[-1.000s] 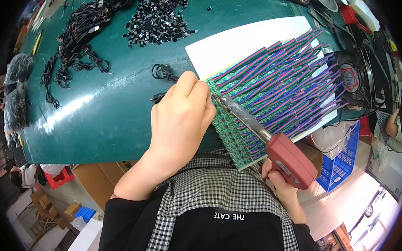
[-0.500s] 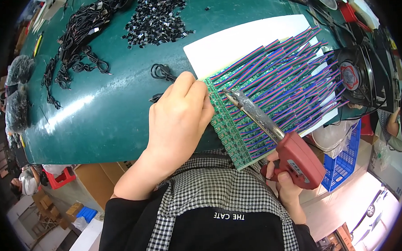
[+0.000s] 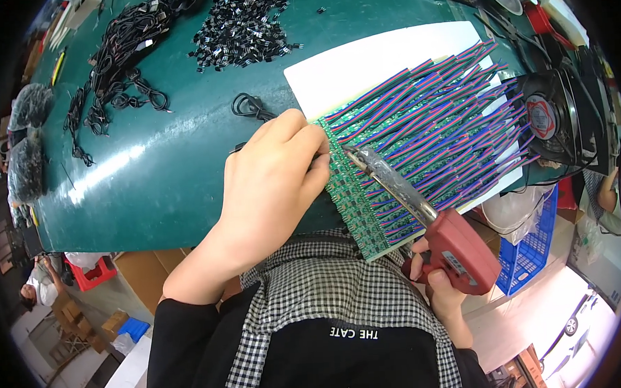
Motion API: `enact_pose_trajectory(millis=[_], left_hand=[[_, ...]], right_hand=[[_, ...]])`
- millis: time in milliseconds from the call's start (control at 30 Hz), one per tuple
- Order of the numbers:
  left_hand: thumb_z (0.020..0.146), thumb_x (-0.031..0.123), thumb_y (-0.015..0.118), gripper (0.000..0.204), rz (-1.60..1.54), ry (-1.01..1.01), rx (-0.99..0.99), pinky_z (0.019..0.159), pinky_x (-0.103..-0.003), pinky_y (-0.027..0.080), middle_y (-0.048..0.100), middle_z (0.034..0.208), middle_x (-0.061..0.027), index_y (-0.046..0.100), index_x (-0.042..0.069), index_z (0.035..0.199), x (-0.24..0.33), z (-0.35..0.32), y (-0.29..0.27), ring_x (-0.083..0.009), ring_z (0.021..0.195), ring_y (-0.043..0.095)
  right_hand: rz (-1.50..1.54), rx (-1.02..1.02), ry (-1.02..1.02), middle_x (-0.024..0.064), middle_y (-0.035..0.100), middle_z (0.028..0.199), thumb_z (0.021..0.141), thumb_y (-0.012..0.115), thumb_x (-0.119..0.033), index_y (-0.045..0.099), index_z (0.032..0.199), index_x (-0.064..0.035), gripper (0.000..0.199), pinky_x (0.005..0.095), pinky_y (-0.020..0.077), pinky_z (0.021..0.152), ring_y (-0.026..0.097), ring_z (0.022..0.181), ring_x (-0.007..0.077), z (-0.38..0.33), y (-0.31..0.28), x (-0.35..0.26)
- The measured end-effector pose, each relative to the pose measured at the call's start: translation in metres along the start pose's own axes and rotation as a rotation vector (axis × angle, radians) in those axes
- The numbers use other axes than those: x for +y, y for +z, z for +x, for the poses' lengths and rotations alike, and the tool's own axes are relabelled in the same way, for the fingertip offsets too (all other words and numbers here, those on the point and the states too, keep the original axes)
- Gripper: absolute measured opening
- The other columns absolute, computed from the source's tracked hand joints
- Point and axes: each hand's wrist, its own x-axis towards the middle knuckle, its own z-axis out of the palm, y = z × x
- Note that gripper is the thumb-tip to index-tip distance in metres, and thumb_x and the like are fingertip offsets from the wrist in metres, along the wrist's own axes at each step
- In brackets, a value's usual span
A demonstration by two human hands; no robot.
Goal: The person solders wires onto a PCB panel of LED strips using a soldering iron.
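My right hand (image 3: 445,292) is wrapped round the red handle of a soldering gun (image 3: 465,253). Its long metal barrel slants up and left, and the tip sits at the left part of a green circuit board panel (image 3: 356,216), close to my left fingers. Rows of blue, red, green and black wires (image 3: 432,130) cross the panel toward the right. Closed in a pinch, my left hand (image 3: 272,182) is at the panel's left edge. A thin black cable (image 3: 251,106) runs from a small coil into that hand; the pinched end is hidden behind my fingers.
A white sheet (image 3: 381,56) lies under the panel on the green table (image 3: 145,208). At the right stands a black fan (image 3: 549,114). Bundled black cables (image 3: 127,42) and a pile of small black connectors (image 3: 241,30) lie at the far side. A blue crate (image 3: 531,247) stands below right.
My left hand has shifted slightly down and left along the panel's edge, and the black cable has moved a little. The soldering gun's tip has dropped slightly, from beside the fingers to just below.
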Motion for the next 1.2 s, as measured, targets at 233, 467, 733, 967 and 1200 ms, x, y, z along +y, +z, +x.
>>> enact_pose_trajectory(millis=[233,467,733,967,1200], left_hand=[[0.07,0.001,0.062,0.013,0.062,0.036,-0.07,0.064,-0.036,0.043,0.047,0.078,-0.0097,0.051,0.003,0.078,0.004,0.007,-0.004,-0.0273,0.075,0.052],[0.069,0.001,0.061,0.012,0.034,0.059,-0.128,0.067,-0.038,0.043,0.048,0.078,-0.0118,0.051,0.001,0.076,0.003,0.012,-0.009,-0.0301,0.077,0.052],[0.069,0.001,0.06,0.011,0.03,0.074,-0.153,0.067,-0.038,0.043,0.049,0.078,-0.0121,0.051,0.0,0.075,0.002,0.016,-0.009,-0.0307,0.077,0.052],[0.07,0.003,0.059,0.009,0.04,0.056,-0.145,0.066,-0.039,0.044,0.048,0.076,-0.0123,0.051,0.001,0.074,0.001,0.013,-0.013,-0.031,0.077,0.053],[0.073,0.008,0.06,0.01,0.149,0.108,-0.13,0.065,-0.041,0.047,0.05,0.08,-0.0093,0.052,0.004,0.078,0.001,0.007,-0.014,-0.0278,0.078,0.054]], right_hand=[[-0.092,-0.096,0.003,0.0141,0.058,0.108,0.074,0.077,-0.014,0.034,0.133,0.0009,0.074,0.0256,0.0499,0.064,0.059,0.078,0.0142,0.003,-0.012,0.006],[-0.077,0.153,0.081,0.0119,0.062,0.097,0.073,0.075,-0.006,0.037,0.13,0.0068,0.07,0.0267,0.0526,0.071,0.061,0.079,0.0155,-0.003,-0.004,0.005],[-0.198,0.074,0.036,0.0121,0.063,0.099,0.073,0.075,-0.009,0.04,0.129,0.007,0.068,0.0252,0.0507,0.062,0.06,0.072,0.0141,0.005,0.0,-0.003],[-0.068,0.075,-0.038,0.0129,0.061,0.102,0.079,0.073,-0.025,0.047,0.12,0.0061,0.058,0.0258,0.0464,0.059,0.055,0.064,0.0153,0.005,0.01,-0.008],[-0.185,0.286,-0.169,0.0127,0.055,0.095,0.079,0.069,-0.042,0.044,0.117,0.0035,0.064,0.0254,0.0444,0.052,0.053,0.06,0.0164,0.001,0.006,-0.004]])
